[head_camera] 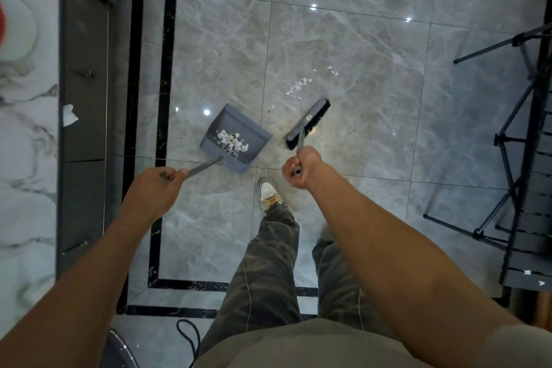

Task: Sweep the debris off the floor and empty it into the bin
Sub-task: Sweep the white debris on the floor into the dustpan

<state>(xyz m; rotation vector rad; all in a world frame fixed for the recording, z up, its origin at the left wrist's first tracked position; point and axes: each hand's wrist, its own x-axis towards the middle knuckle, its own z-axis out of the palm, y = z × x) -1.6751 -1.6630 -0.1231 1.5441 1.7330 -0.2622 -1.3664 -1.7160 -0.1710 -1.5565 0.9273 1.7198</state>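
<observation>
Two hands are gripping tools: left hand (155,188) holding the dustpan (236,137) at frame centre, containing white debris (233,142); right hand (301,170) holding the broom (309,124). More scraps (298,86) are lying on the floor (358,54) above the broom.

A home interior: glossy marble-look floor tiles (343,48), a grey cabinet (83,116), a marble-patterned counter (27,158).
</observation>
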